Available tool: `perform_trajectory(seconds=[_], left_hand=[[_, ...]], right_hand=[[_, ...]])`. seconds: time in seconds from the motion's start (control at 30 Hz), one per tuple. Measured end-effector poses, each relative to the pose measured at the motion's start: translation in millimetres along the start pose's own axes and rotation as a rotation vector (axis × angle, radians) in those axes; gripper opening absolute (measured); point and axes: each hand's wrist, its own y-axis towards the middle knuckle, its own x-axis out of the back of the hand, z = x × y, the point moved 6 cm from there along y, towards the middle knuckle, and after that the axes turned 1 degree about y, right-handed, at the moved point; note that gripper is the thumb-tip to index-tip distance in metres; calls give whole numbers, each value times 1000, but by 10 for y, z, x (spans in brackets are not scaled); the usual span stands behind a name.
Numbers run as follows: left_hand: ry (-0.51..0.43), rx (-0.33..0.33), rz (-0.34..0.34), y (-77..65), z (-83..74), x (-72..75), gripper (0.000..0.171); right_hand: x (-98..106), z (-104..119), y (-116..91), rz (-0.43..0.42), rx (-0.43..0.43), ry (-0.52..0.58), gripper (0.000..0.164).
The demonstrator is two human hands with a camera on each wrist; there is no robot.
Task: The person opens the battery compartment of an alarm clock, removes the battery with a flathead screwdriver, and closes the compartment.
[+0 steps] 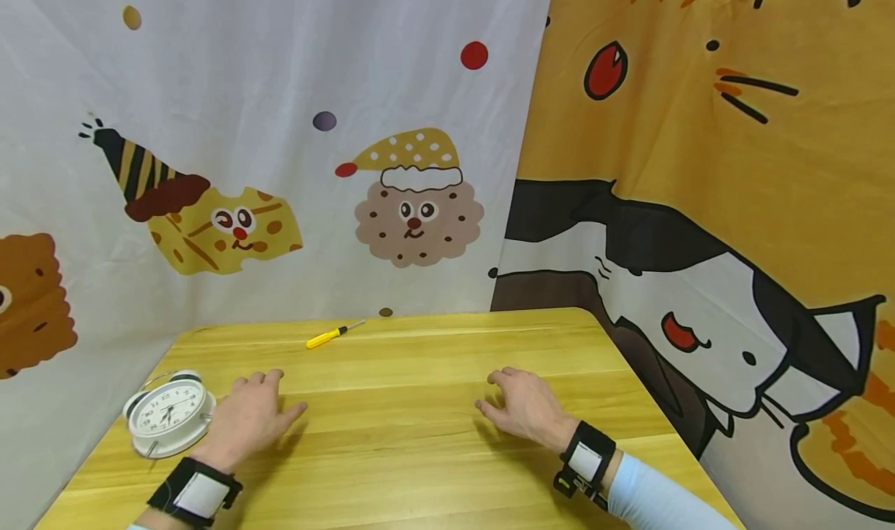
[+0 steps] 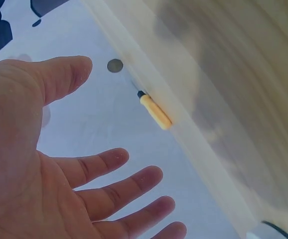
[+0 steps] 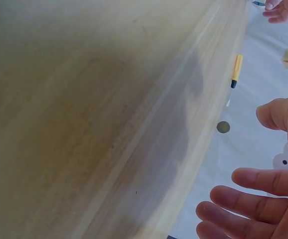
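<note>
My left hand (image 1: pixel 250 419) hovers over the left part of the table, its fingers spread and nothing in them. Just left of it stands a white twin-bell alarm clock (image 1: pixel 172 415), tilted back with its dial facing up; whether the hand touches it I cannot tell. Across the table my right hand (image 1: pixel 529 408) is held above the wood, fingers loosely extended and holding nothing. A screwdriver (image 1: pixel 325 338) with a yellow handle and black collar lies near the back edge, beyond both hands. The left wrist view also shows the screwdriver (image 2: pixel 155 112) past the spread fingers.
The light wooden table (image 1: pixel 391 468) has rounded back corners. Behind it hangs a white cloth (image 1: pixel 405 64) printed with cartoon food, and a yellow cloth (image 1: pixel 671 149) with cartoon cats covers the right side.
</note>
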Motion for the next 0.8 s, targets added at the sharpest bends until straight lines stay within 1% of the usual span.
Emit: perform_trajectory(seconds=[0.23, 0.47, 0.6, 0.8], left_hand=[[12, 15, 0, -5, 97, 62, 82], [3, 23, -26, 11, 197, 101, 84], [-7, 39, -32, 9, 249, 123, 87], [7, 58, -61, -2, 320, 175, 88]], right_hand=[[-7, 0, 0, -14, 8, 1, 42], [4, 3, 7, -29, 15, 8, 41], [0, 16, 11, -22, 14, 10, 41], [-17, 38, 6, -17, 23, 8, 41]])
